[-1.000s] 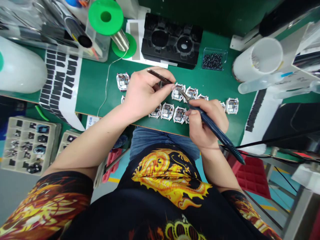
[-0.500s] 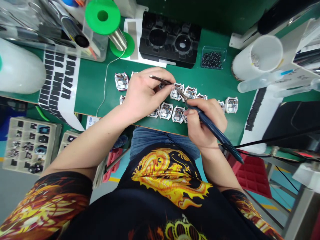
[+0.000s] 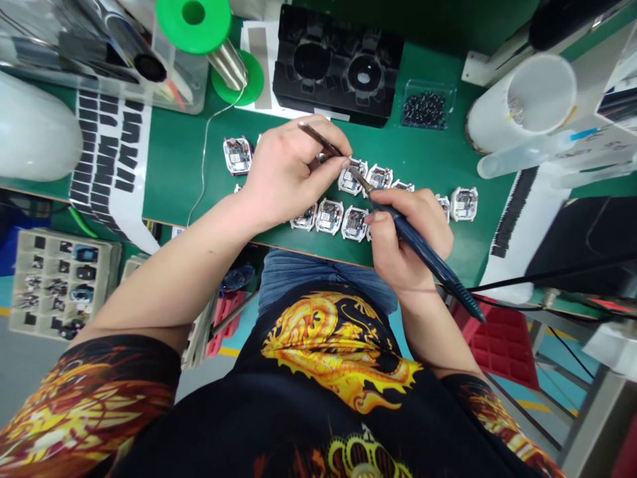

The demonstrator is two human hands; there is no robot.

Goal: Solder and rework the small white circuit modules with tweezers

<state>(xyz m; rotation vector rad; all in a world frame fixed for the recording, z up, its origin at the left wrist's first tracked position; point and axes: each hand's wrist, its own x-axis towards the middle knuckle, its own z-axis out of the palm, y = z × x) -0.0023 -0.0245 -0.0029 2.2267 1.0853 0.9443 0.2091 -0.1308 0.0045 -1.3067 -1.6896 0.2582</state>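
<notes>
My left hand [image 3: 293, 169] pinches a pair of metal tweezers [image 3: 318, 139], with its fingertips at the upper left of an open watch case [image 3: 352, 178] that shows a circuit board. In my right hand [image 3: 413, 232] is a blue soldering iron [image 3: 428, 252], held like a pen. Its metal tip meets or nearly meets the board of that same case; contact is too small to tell. More white watch cases with boards lie in rows around my hands, such as one watch case [image 3: 329, 216] below and another watch case [image 3: 464, 203] at the right. My hands hide several of them.
A green solder spool [image 3: 194, 26] stands at the back left, its wire [image 3: 204, 153] trailing forward. A black fixture [image 3: 338, 73] and a clear box of small black parts [image 3: 425, 109] sit behind the cases. A white cup [image 3: 522, 106] is at the right, with the iron's cable [image 3: 547, 272] below.
My view has shifted slightly, so the bench items sit a little differently. Both hands keep their holds, and the iron's tip stays at the same watch case.
</notes>
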